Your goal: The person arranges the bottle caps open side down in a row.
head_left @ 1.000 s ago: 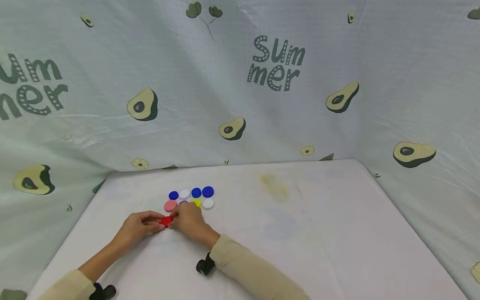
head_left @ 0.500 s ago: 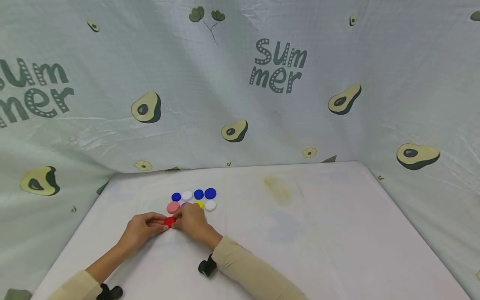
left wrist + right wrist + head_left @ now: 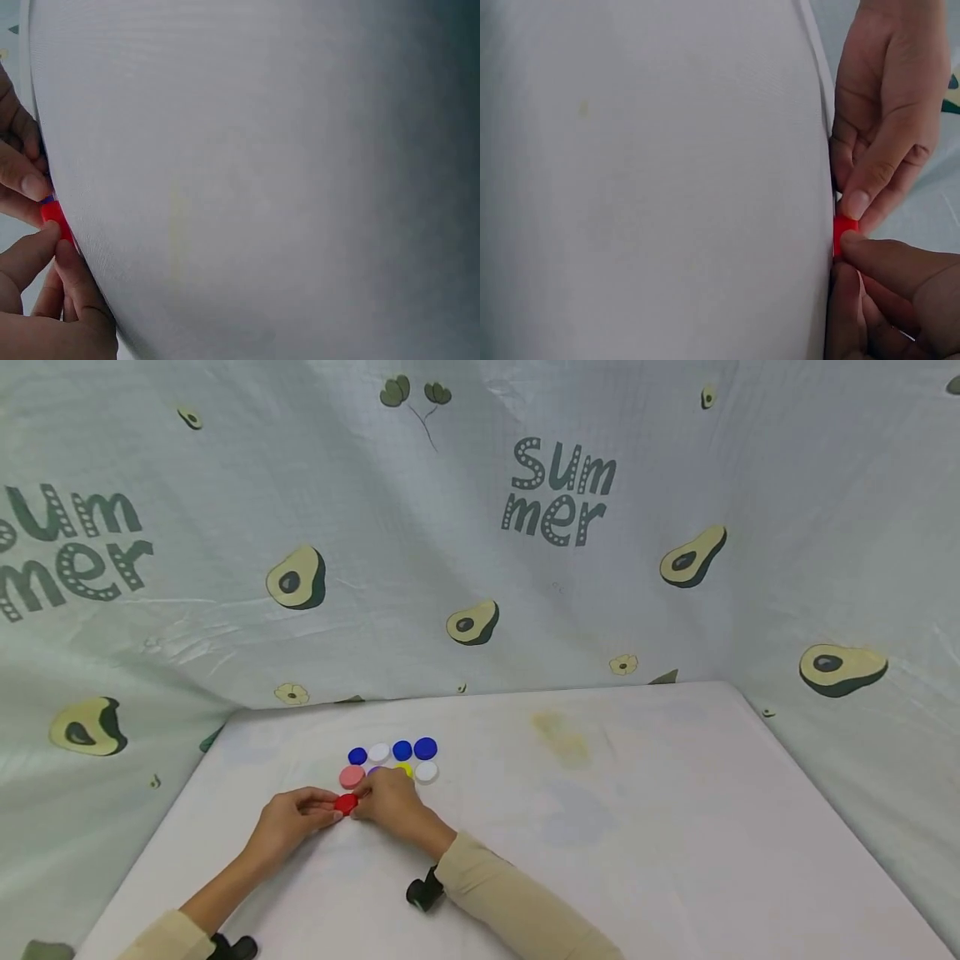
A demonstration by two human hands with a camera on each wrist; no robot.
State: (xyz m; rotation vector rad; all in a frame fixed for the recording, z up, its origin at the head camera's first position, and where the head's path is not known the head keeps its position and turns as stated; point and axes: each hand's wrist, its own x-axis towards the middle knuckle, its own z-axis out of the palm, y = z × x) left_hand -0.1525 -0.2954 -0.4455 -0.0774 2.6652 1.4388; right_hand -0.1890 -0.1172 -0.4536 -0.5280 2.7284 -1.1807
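A red bottle cap [image 3: 346, 804] lies on the white table just in front of a pink cap [image 3: 352, 777]. My left hand [image 3: 288, 822] pinches its left side between thumb and fingers. From the right, my right hand [image 3: 396, 802] pinches the same cap, its thumb and fingertips at the edge. Both wrist views show the red cap between the two hands, partly covered by fingers. Behind my right hand, a purple-blue cap [image 3: 375, 770] and a yellow cap [image 3: 405, 768] are partly hidden. A white cap [image 3: 427, 772] ends that row.
Farther back runs another row: a small blue cap [image 3: 357, 756], a white cap [image 3: 379, 752], a blue cap [image 3: 402, 750] and a larger blue cap [image 3: 425, 747]. A printed cloth [image 3: 390, 610] hangs behind the table [image 3: 637, 827] and along its sides.
The whole head view has shifted a little, so everything appears slightly farther right. Both hands keep their grip on the red cap, which stays in front of the pink one.
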